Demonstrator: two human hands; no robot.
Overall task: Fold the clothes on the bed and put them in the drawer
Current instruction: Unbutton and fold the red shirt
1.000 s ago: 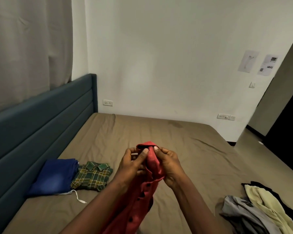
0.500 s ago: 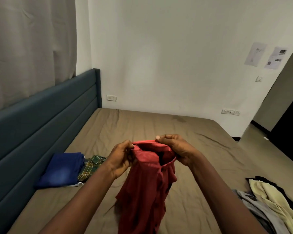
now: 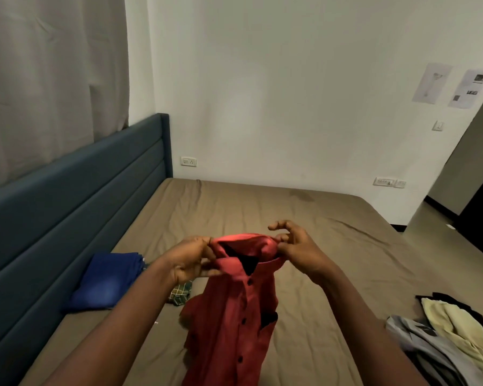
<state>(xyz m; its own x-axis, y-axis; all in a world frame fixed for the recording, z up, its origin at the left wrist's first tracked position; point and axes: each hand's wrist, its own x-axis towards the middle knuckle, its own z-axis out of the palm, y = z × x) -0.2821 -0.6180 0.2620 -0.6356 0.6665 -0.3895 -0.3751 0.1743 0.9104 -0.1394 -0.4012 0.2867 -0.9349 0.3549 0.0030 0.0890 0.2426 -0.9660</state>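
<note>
No legible text — print on the two wall sheets (image 3: 432, 82) seemingly too small, too blurred.

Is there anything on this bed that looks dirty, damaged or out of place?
A dark stain marks the brown sheet near the bed's far edge. At the right, a heap of clothes in grey, pale yellow and black lies loose, not yet folded. Nothing else stands out.

The left forearm (image 3: 123, 316) and right forearm (image 3: 360, 316) are stretched forward from the near edge, bare, and angled inward. A red shirt (image 3: 234, 316) is gripped at the collar by the left hand (image 3: 191, 260) and pinched by the right hand (image 3: 301, 246), whose upper fingers are raised.
</note>
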